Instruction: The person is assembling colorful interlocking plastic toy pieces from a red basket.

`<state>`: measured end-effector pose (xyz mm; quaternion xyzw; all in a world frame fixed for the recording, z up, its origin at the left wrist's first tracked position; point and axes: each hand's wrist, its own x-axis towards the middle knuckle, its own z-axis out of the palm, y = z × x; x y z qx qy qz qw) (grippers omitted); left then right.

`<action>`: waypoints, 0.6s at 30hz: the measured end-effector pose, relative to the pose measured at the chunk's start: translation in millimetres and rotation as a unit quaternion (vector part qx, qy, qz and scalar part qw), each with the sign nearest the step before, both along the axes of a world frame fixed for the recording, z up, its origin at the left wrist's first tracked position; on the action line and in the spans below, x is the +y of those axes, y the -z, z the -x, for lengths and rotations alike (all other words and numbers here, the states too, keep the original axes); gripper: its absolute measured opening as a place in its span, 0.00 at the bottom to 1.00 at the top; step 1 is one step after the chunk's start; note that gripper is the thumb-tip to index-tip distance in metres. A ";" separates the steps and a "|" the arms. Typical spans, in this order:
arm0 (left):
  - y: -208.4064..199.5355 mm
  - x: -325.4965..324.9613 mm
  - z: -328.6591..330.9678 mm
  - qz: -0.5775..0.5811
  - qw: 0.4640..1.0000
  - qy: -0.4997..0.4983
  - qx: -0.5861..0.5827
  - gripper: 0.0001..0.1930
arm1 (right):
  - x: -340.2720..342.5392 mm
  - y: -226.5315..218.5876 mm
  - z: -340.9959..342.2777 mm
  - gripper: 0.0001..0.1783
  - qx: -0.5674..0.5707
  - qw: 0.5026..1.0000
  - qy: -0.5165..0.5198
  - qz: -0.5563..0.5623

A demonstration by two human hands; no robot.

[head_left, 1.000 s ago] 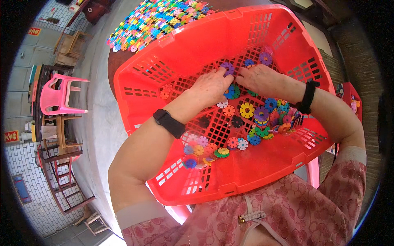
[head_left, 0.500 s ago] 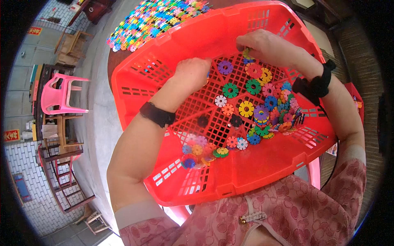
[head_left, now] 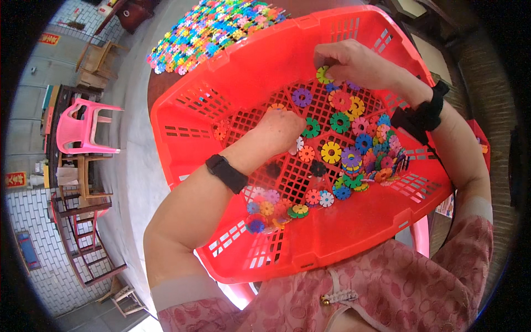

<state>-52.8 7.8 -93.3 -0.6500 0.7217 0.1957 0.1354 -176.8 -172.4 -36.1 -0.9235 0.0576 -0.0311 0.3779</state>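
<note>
A large red plastic basket with a latticed bottom is tilted before me, with colorful flower-shaped plastic discs scattered inside. My left hand is over the basket's middle, its fingers curled down beside a green disc and partly covering a white one. Whatever those fingers hold is hidden. Toward the far right side, my right hand is closed at the fingertips on a yellow-green disc. Below it lie a pink-red disc and a yellow disc. More discs are heaped at the basket's right side.
Beyond the basket, a mat-like spread of many joined colorful discs covers part of a dark brown table. On the left are a pink plastic chair, wooden chairs and grey floor. A pink stool shows beneath the basket.
My left hand has moved right and nearer to me, toward the green and white discs. My right hand has shifted slightly left, with the yellow-green disc at its fingertips. The basket has shifted slightly.
</note>
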 end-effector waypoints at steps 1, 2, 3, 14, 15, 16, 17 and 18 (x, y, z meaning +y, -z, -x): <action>-1.1 -1.0 -3.0 -0.003 1.000 -0.005 0.027 0.18 | -3.5 4.4 1.1 0.09 -0.046 0.999 -0.018 0.009; -3.0 -4.3 -7.3 0.001 1.000 -0.003 0.021 0.18 | -3.5 3.4 1.1 0.09 -0.052 0.998 -0.016 0.013; -9.3 -8.8 -10.6 0.019 0.999 -0.028 0.043 0.16 | -1.0 1.6 1.9 0.07 -0.028 0.998 0.008 -0.050; -66.6 -16.9 -25.4 0.250 0.859 -0.272 0.355 0.08 | 6.7 -17.4 3.7 0.06 0.027 0.963 0.076 -0.259; -65.7 -17.3 -25.1 0.252 0.861 -0.259 0.357 0.08 | 7.2 -17.5 3.4 0.06 0.004 0.960 0.082 -0.267; -64.8 -17.5 -24.7 0.256 0.860 -0.257 0.358 0.08 | 7.7 -17.3 3.2 0.06 -0.019 0.957 0.088 -0.274; -63.7 -17.6 -24.1 0.275 0.870 -0.233 0.338 0.08 | 8.2 -16.7 3.2 0.06 -0.019 0.959 0.089 -0.270; -64.3 -16.9 -23.6 0.294 0.878 -0.209 0.316 0.08 | 9.0 -17.5 3.4 0.07 -0.027 0.953 0.083 -0.291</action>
